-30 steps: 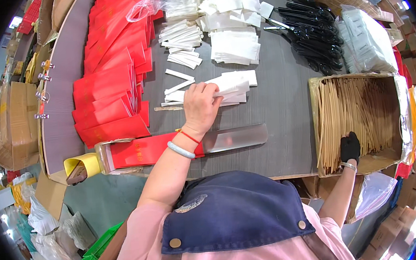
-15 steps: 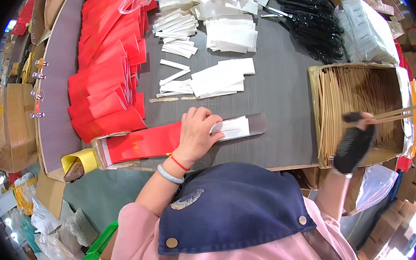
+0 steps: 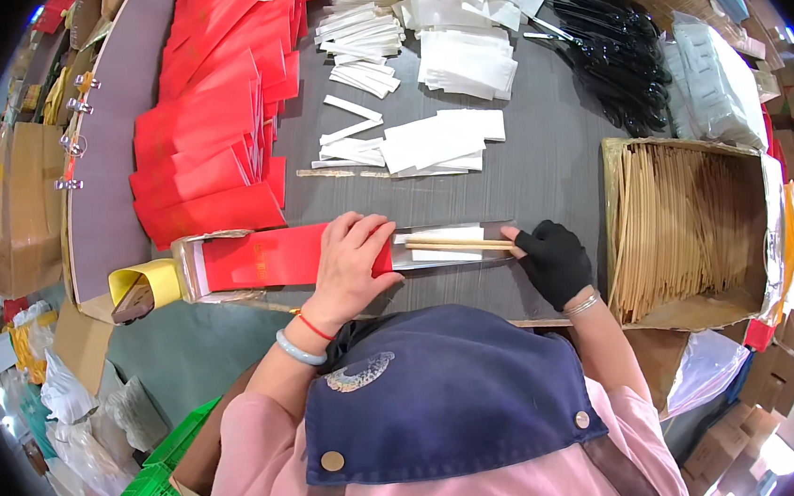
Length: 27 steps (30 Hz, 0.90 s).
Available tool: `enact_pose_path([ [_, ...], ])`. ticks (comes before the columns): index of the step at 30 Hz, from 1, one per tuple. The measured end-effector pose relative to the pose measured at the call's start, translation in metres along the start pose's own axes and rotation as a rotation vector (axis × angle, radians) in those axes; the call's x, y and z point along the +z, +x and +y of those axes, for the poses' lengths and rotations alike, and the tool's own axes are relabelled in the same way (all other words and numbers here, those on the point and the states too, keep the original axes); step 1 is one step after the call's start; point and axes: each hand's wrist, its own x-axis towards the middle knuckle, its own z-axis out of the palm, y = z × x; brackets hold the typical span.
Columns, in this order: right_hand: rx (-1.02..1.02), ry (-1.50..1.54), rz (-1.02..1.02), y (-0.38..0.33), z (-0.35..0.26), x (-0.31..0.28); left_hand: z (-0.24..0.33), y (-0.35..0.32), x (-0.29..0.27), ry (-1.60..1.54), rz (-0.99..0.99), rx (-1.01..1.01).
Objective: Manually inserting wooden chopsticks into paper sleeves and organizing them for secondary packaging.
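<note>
Pressing the red sleeve (image 3: 270, 257) flat-fingered, left hand (image 3: 349, 263); gloved right hand (image 3: 554, 261) pinches chopsticks (image 3: 458, 244).

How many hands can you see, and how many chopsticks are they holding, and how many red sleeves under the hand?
Bare left hand: 1
Black-gloved right hand: 1
Wooden chopsticks in the right hand: 2
Red sleeve under the left hand: 1
Total: 5

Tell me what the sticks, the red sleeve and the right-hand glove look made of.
Sticks: probably bamboo or wood, pale tan, matte.
Red sleeve: likely paper, flat with crisp edges.
Glove on the right hand: black fabric, apparently knit, dull.
</note>
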Motion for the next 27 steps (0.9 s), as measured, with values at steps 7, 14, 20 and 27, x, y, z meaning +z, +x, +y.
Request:
enact_pose_path([
  [7,-0.070,0.313,0.207,0.017,0.004,0.030,0.018,0.016,0.009,0.005,0.011,0.002],
  [14,-0.076,0.895,0.178,0.048,-0.081,0.051,0.022,0.029,0.018,-0.015,0.030,0.047],
  [20,-0.185,0.108,0.181,0.039,-0.054,0.010,0.032,0.042,-0.015,0.138,-0.391,0.159],
  [27,0.022,0.139,0.289,0.037,-0.037,-0.022,-0.053,0.063,-0.132,0.314,0.176,0.203],
])
